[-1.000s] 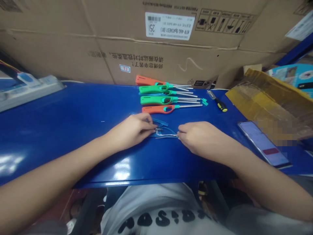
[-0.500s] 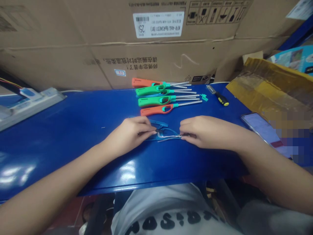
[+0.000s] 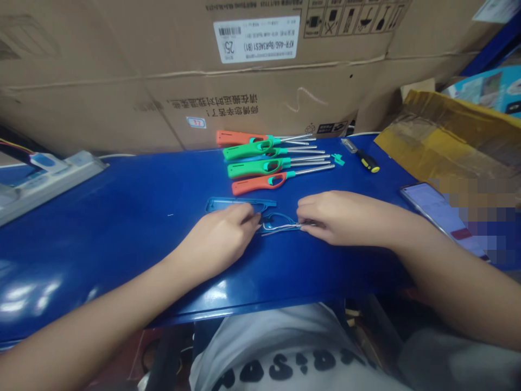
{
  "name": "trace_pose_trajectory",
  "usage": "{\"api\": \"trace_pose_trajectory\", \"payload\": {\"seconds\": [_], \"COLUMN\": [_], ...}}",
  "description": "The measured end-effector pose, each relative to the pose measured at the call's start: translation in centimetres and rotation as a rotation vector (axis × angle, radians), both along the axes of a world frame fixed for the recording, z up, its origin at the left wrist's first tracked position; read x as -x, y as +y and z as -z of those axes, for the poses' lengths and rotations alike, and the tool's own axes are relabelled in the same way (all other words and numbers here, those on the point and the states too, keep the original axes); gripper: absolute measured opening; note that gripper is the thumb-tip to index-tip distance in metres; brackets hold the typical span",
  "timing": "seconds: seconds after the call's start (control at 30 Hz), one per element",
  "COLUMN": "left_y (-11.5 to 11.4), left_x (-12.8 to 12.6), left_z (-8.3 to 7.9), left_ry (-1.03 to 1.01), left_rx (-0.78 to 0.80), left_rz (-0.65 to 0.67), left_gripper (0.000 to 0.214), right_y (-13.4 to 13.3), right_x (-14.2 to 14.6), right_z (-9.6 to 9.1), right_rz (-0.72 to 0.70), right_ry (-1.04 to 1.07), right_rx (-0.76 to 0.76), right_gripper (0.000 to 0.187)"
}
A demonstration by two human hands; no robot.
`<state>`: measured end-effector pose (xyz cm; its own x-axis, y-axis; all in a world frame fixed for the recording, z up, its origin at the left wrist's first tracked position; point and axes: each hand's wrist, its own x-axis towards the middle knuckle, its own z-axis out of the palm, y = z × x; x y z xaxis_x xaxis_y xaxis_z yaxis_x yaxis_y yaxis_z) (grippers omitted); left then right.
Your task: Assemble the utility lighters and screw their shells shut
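Near the middle of the frame, on the glossy blue tabletop (image 3: 122,217), lies a thin metal tube with looped blue wire (image 3: 280,224), stretched between the person's two hands. The left hand (image 3: 222,239) comes in from the lower left with its fingers curled, and its fingertips (image 3: 253,219) pinch the left end of the tube and wire. The right hand (image 3: 337,217) reaches in from the right, knuckles up, with thumb and forefinger closed on the right end of the tube. Both hands rest on the tabletop.

Just above the left hand, flat on the tabletop, sits an open blue plastic lighter shell (image 3: 240,205), long and narrow; whether the fingers touch it cannot be told.

Further up, near the centre, a row of long-nosed utility lighters with orange and green plastic handles (image 3: 264,160) lies side by side, their metal nozzles pointing right. A small teal plastic piece (image 3: 337,159) lies just off their tips, and beside it a screwdriver with a black and yellow handle (image 3: 362,158).

At the right edge a smartphone with a lit screen (image 3: 437,212) lies flat, below a crumpled yellow-brown paper package (image 3: 448,136). Large brown cardboard boxes (image 3: 122,81) fill the top of the frame, one bearing a white barcode label (image 3: 254,39). A white power strip (image 3: 49,174) sits at the left edge.
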<state>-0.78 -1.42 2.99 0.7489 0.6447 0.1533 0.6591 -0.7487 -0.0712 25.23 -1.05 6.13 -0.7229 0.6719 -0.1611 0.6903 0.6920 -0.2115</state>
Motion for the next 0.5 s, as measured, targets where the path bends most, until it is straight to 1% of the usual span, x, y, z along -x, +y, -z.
{"api": "trace_pose_trajectory", "payload": {"seconds": [0.1, 0.17, 0.3, 0.37, 0.43, 0.5], "left_y": [-0.27, -0.42, -0.92, -1.08, -1.04, -0.83], "left_x": [-0.27, -0.23, 0.18, 0.42, 0.6, 0.68], "left_z": [-0.19, -0.19, -0.03, 0.08, 0.21, 0.4], "left_ry": [0.017, 0.04, 0.107, 0.104, 0.055, -0.017], "left_rx": [0.04, 0.038, -0.112, -0.156, -0.123, -0.032], "left_rz": [-0.035, -0.045, 0.032, 0.067, 0.071, 0.064], "left_gripper": [0.043, 0.042, 0.035, 0.034, 0.034, 0.033], "right_y": [0.02, 0.01, 0.0, 0.08, 0.22, 0.4], "right_x": [0.08, 0.09, -0.09, -0.3, -0.55, -0.7], "right_z": [-0.04, 0.0, 0.08, 0.07, 0.1, 0.24], "right_rz": [0.007, 0.007, 0.006, 0.007, 0.009, 0.015], "right_ry": [-0.001, 0.003, 0.025, 0.039, 0.064, 0.115], "right_rx": [0.009, 0.01, 0.0, 0.01, 0.032, 0.036], "right_gripper": [0.018, 0.018, 0.017, 0.016, 0.015, 0.011]}}
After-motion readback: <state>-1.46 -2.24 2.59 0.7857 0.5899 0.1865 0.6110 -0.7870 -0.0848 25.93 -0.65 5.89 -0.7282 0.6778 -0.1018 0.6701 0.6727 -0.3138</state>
